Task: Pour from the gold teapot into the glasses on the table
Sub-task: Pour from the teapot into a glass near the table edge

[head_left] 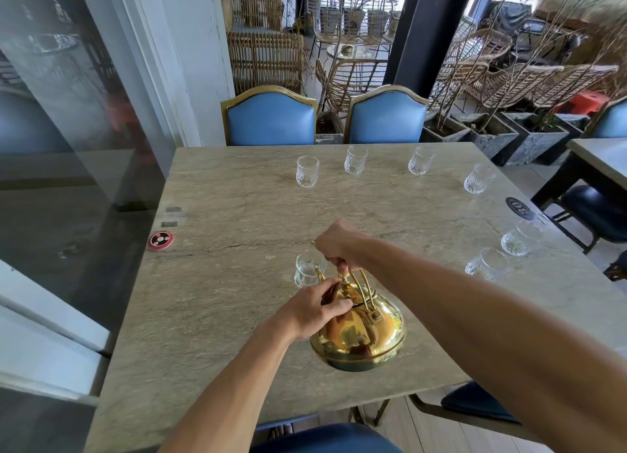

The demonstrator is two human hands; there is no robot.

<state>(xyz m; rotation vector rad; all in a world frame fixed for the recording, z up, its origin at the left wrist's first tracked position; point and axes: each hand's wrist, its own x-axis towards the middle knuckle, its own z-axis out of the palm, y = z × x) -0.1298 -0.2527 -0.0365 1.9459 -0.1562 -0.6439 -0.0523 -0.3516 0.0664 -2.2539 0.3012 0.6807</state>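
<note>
The gold teapot (359, 334) is tilted forward above the stone table (237, 222), its spout over the rim of a nearby glass (307, 271) that holds some clear liquid. My right hand (339, 244) grips the teapot's arched handle from above. My left hand (317, 308) rests on the lid, fingers curled over it. Several other cut glasses stand in an arc: at the far side (307, 171), (356, 159), (421, 161), and to the right (478, 179), (521, 238), (488, 266).
A red round call button (160, 241) lies at the left table edge, a black number disc (519, 204) at the right. Two blue chairs (269, 118) stand at the far side. A glass wall is to the left, another table (600, 160) to the right.
</note>
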